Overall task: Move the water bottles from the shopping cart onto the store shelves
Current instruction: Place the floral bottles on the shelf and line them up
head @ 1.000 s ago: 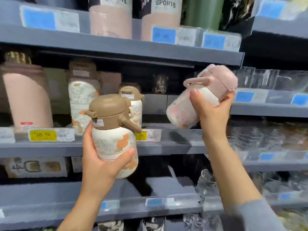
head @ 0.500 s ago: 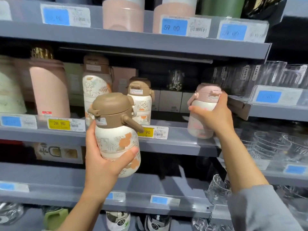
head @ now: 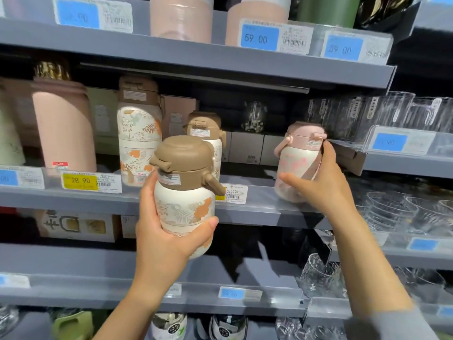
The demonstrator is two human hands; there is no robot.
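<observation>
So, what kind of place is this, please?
Most likely a housewares aisle in a shop. Grey shelves carry price labels with barcodes, and similar bottles and clear glasses stand in rows. The left hand holds a brown-lidded bottle.

Upper pink bottles cut off by top edge, leftmost blue price tag blurred, unreadable

Left hand and right hand raised forward, fingers curled.
</observation>
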